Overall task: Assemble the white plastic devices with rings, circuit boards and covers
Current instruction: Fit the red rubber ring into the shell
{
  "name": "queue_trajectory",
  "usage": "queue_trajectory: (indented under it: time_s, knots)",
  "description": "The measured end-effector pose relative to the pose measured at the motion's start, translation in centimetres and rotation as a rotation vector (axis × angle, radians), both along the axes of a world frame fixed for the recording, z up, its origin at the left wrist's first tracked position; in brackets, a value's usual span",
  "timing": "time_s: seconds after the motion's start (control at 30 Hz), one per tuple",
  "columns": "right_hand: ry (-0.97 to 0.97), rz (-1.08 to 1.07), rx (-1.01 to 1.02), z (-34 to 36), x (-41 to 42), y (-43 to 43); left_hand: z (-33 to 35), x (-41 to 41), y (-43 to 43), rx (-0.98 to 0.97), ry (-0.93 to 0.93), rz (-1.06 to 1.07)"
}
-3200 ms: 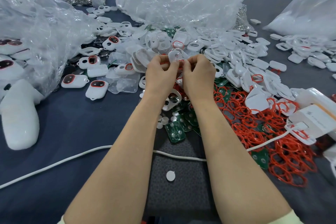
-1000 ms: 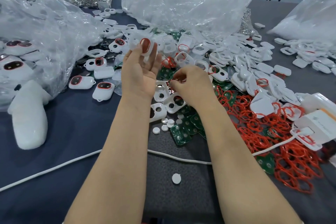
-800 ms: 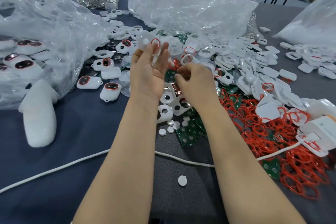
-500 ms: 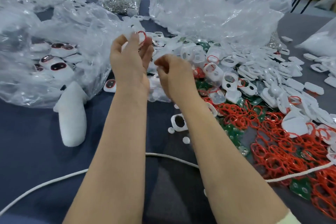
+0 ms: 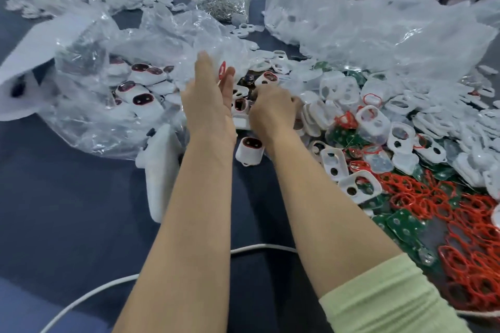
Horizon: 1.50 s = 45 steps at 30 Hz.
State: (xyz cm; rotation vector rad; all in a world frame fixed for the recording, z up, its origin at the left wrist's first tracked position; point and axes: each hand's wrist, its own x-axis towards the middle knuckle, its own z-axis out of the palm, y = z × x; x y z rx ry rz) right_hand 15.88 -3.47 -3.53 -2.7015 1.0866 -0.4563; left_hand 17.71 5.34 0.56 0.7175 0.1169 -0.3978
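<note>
My left hand [image 5: 209, 105] is raised with straight fingers, and a white device with a red ring [image 5: 222, 71] shows edge-on at its fingertips, in front of a clear bag of finished devices [image 5: 135, 89]. My right hand [image 5: 273, 112] has curled fingers, knuckles up, on the pile of white housings [image 5: 359, 189]; anything under its fingers is hidden. One finished device [image 5: 250, 147] lies on the cloth between my wrists. Loose red rings [image 5: 473, 251] and green circuit boards [image 5: 403, 224] cover the right side.
Crumpled clear bags [image 5: 365, 24] stand at the back and right. A bag of metal parts [image 5: 224, 5] sits far back. A white padded object [image 5: 162, 170] lies left of my left forearm. A white cable [image 5: 108, 286] crosses the dark cloth near me.
Both hands parted from working one device. My left hand carried it left towards the bag and straightened its fingers. My right hand dropped onto the parts pile. The view swung left.
</note>
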Motion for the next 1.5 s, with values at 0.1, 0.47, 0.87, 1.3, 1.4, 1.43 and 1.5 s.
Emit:
queue_trajectory:
  time_s: [0.1,0.47,0.87,1.3,1.4,1.43,1.5]
  knots:
    - [-0.160,0.034,0.075,0.6,-0.9,-0.3,-0.1,-0.3,-0.3,0.009,-0.011,0.008]
    - [-0.872,0.063,0.851,3.7,-13.6,-5.6,-0.4,-7.4,-5.7,0.340,-0.402,-0.222]
    - [-1.000,-0.127,0.549,0.4,-20.2,-6.9,-4.8,-12.9,-9.0,0.692,-0.796,-0.519]
    - [-0.997,-0.035,0.432,-0.2,-19.3,-6.1,-4.9,-12.3,-8.5,0.598,-0.792,-0.369]
    - [-1.032,-0.007,0.431,-0.2,-19.2,-5.9,-4.9,-12.2,-8.4,0.590,-0.804,-0.332]
    - [-1.050,0.003,0.433,-0.1,-19.2,-5.8,-4.8,-12.2,-8.3,0.594,-0.797,-0.329]
    - [-1.079,0.007,0.444,0.0,-19.2,-5.7,-4.8,-12.2,-8.3,0.586,-0.767,-0.344]
